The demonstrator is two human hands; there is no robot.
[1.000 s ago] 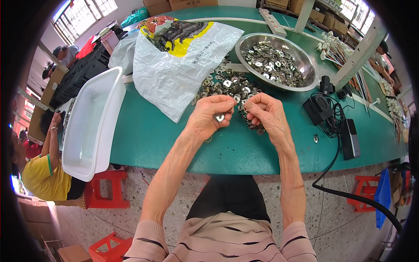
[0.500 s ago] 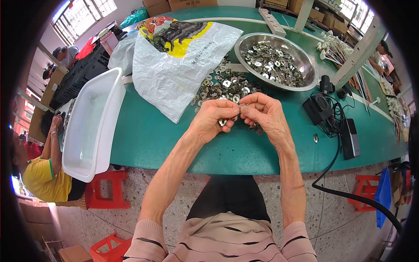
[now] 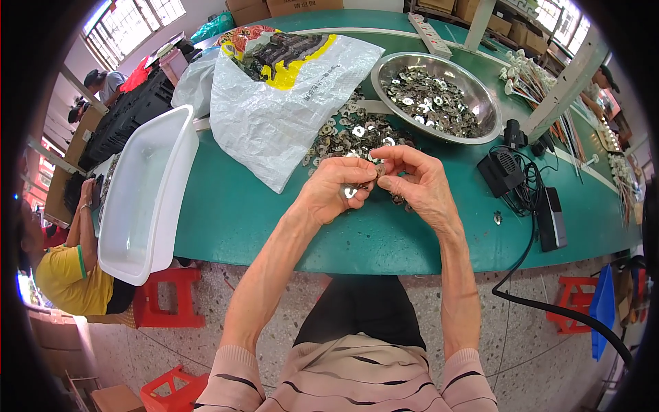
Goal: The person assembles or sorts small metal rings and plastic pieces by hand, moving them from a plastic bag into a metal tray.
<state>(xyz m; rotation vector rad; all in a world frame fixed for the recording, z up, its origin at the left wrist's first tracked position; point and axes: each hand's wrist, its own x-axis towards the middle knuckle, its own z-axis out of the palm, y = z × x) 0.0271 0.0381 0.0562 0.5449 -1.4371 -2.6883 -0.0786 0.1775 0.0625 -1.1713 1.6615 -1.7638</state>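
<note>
My left hand (image 3: 338, 187) is closed around shiny metal discs (image 3: 350, 192), with its thumb and forefinger pinched toward the right hand. Facing it, my right hand (image 3: 417, 180) curls its thumb and forefinger around a small round metal piece (image 3: 380, 169) between the two hands. Both hands hover over the near part of the green table, in front of a loose pile of metal discs (image 3: 360, 136). Behind the pile stands a steel bowl (image 3: 494, 113) filled with similar discs.
A white woven bag (image 3: 254, 130) lies left of the pile, beside a white plastic tub (image 3: 185, 147). To the right are black adapters (image 3: 500, 172) with cables and a single disc (image 3: 498, 218). A power strip (image 3: 429, 34) lies behind. A co-worker in a yellow shirt (image 3: 72, 281) sits left.
My right thumb and forefinger have parted slightly, and the small metal piece between the hands shows more. The left hand has hardly moved.
</note>
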